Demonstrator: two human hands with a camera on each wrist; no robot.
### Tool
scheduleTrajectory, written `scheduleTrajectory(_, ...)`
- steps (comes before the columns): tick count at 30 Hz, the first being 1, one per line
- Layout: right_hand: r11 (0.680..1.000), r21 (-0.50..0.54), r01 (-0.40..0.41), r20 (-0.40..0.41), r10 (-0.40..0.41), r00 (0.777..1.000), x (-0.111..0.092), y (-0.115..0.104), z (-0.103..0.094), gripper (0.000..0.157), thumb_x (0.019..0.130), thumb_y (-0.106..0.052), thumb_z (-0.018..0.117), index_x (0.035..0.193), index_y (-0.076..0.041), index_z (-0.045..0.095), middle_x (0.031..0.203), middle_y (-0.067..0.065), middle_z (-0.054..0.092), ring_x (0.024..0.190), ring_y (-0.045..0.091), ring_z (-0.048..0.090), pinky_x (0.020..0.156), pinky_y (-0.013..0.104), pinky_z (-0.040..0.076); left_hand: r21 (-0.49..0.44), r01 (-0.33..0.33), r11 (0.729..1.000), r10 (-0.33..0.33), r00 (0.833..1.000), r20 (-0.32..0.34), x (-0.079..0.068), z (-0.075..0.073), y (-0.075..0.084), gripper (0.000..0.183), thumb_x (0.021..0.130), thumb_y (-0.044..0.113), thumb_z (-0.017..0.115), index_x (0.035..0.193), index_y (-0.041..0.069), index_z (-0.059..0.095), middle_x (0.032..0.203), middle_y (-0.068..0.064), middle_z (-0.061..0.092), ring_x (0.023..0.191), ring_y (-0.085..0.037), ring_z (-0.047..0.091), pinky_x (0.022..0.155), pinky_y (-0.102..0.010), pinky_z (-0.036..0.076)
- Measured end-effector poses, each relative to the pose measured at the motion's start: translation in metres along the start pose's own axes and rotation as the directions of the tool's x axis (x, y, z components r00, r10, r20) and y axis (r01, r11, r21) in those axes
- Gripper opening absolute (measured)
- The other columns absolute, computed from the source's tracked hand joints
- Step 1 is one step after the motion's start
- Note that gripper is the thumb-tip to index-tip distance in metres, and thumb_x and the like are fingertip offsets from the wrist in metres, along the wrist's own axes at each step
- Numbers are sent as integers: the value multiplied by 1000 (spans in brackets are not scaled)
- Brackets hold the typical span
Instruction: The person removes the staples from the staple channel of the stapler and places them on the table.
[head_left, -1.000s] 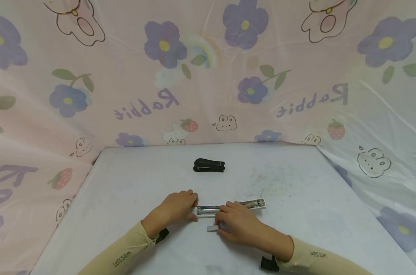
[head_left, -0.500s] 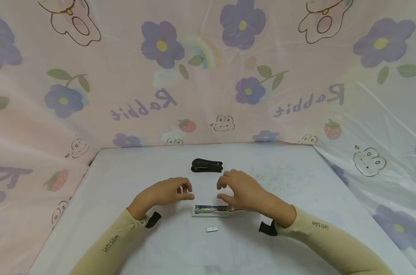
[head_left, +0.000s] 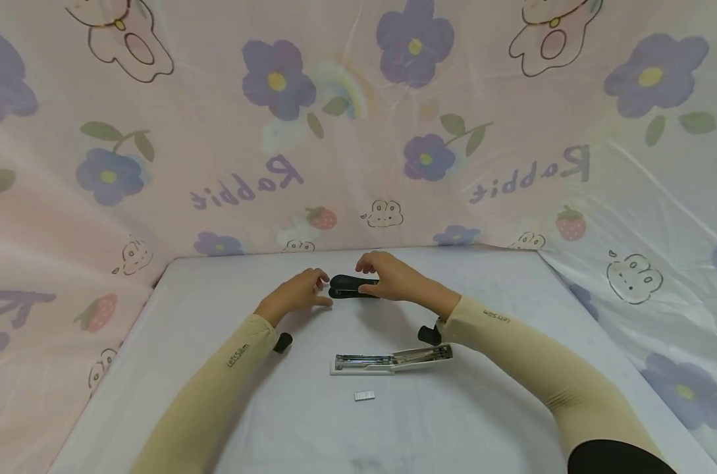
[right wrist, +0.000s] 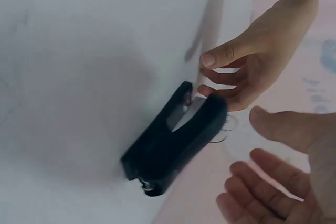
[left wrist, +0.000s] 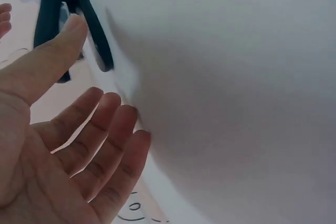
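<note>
A black stapler (head_left: pixel 344 286) lies at the back of the table, between my two hands. My left hand (head_left: pixel 295 292) is beside its left end, fingers loosely bent and apart from it. In the left wrist view the left hand's thumb (left wrist: pixel 50 59) overlaps the stapler, but the fingers hold nothing. My right hand (head_left: pixel 398 278) hovers at the stapler's other end and hides part of it in the head view. The right wrist view shows the whole stapler (right wrist: pixel 176 140) with a gap before the right hand's spread fingers (right wrist: pixel 262 192).
A white stapler (head_left: pixel 363 371), hinged wide with its metal inside showing, lies nearer on the white table (head_left: pixel 263 408). In front of it rests a small strip of staples (head_left: pixel 364 395). A printed cloth (head_left: pixel 346 151) hangs behind the table.
Both hands have left the white stapler and the staple strip, and moved away from me to the black stapler. My right hand has let go of the strip, which now lies on the table.
</note>
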State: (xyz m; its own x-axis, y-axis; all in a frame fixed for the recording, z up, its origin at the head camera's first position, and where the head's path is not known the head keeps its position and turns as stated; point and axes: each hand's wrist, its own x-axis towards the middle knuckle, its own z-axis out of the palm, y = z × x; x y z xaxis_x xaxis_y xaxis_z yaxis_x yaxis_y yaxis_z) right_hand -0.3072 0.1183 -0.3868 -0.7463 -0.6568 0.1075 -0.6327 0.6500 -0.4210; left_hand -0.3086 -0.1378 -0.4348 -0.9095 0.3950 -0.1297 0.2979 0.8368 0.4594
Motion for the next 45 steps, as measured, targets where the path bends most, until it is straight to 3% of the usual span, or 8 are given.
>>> scheduleTrajectory(7, 991, 126, -43, 93, 31, 995, 22, 19, 13, 43, 89, -22, 79, 123, -5, 59, 123, 13, 63, 114, 29, 60, 98, 39, 47, 0, 29, 1000, -29, 999, 39, 16, -2, 6, 60, 84, 34, 82, 133, 10, 56, 120, -11, 60, 110, -26, 57, 99, -46, 45)
scheduleTrajectory(13, 976, 198, -87, 126, 63, 990, 33, 30, 23, 44, 87, -22, 80, 123, -5, 60, 119, 7, 64, 111, 22, 61, 98, 36, 48, 32, 27, 999, -29, 998, 56, 27, 3, 12, 57, 85, 35, 82, 129, 9, 58, 111, -7, 58, 102, -22, 55, 95, -43, 45)
scheduleTrajectory(24, 950, 282, -132, 225, 68, 972, 45, 39, 33, 45, 87, -25, 80, 127, -11, 63, 120, 2, 67, 111, 17, 61, 99, 37, 46, 3, 47, 999, -47, 999, 23, 25, 5, 13, 44, 84, 33, 83, 114, 11, 61, 98, -4, 57, 91, -20, 52, 83, -41, 42)
scheduleTrajectory(32, 931, 318, -180, 284, 87, 955, 47, 43, 35, 44, 90, -32, 76, 130, -16, 65, 124, -3, 66, 110, 15, 58, 99, 37, 43, 22, 60, 998, -60, 998, -7, 25, 9, 12, 44, 83, 34, 83, 116, 15, 61, 96, -2, 60, 88, -20, 55, 81, -41, 45)
scheduleTrajectory(39, 894, 385, -229, 309, 109, 945, 47, 45, 34, 38, 91, -28, 75, 126, -15, 67, 120, -1, 67, 109, 17, 59, 100, 38, 43, 35, 71, 997, -71, 997, -5, 22, 7, 17, 46, 84, 32, 83, 122, 16, 62, 97, -3, 63, 87, -21, 57, 81, -44, 47)
scheduleTrajectory(45, 883, 405, -237, 320, 106, 942, 46, 45, 31, 39, 91, -27, 75, 126, -13, 66, 122, 1, 66, 113, 19, 57, 104, 40, 41, 55, 78, 995, -78, 997, -6, 25, 7, 18, 48, 83, 32, 83, 123, 16, 62, 97, -3, 63, 87, -20, 58, 81, -45, 47)
